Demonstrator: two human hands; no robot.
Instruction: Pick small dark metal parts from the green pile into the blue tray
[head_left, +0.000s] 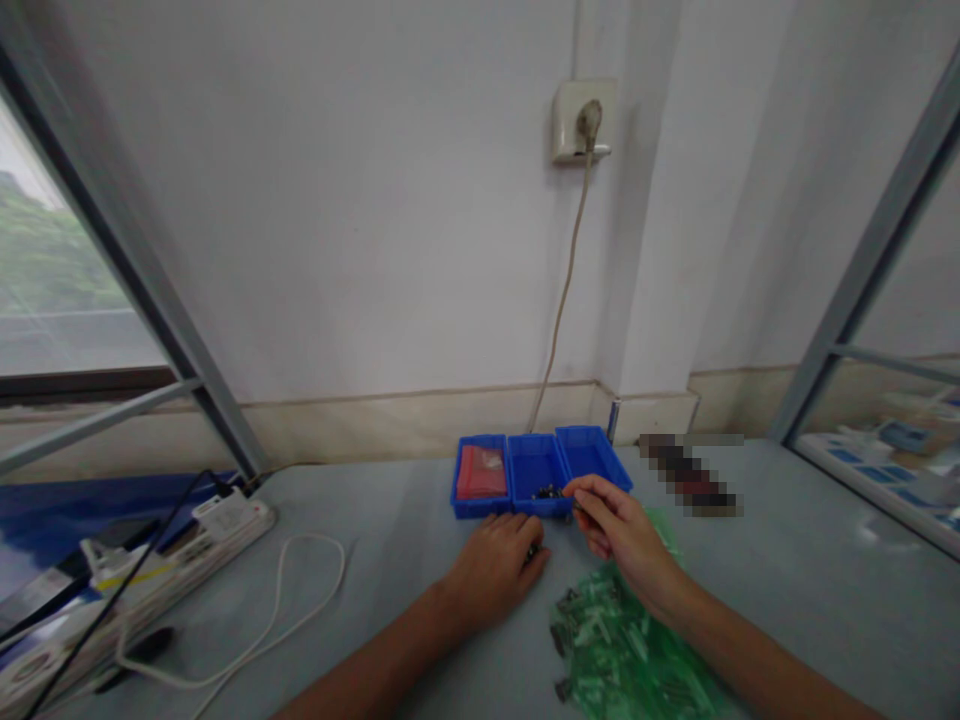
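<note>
My left hand rests on the table in front of three blue bins, fingers curled. A small dark, shiny piece shows between its thumb and fingers; its kind is unclear. My right hand is closed in a pinch at the front of the bins, and what it grips is too small to make out. Small dark and silvery pieces lie in the middle blue bin. The left blue bin holds a red packet. Under my right forearm is a green plastic bag with clear and metallic pieces.
The right-hand blue bin stands against the others. A power strip with plugs and a looping white cable occupy the table's left. A blurred-out item lies right of the bins. Behind, a cord hangs from the wall socket.
</note>
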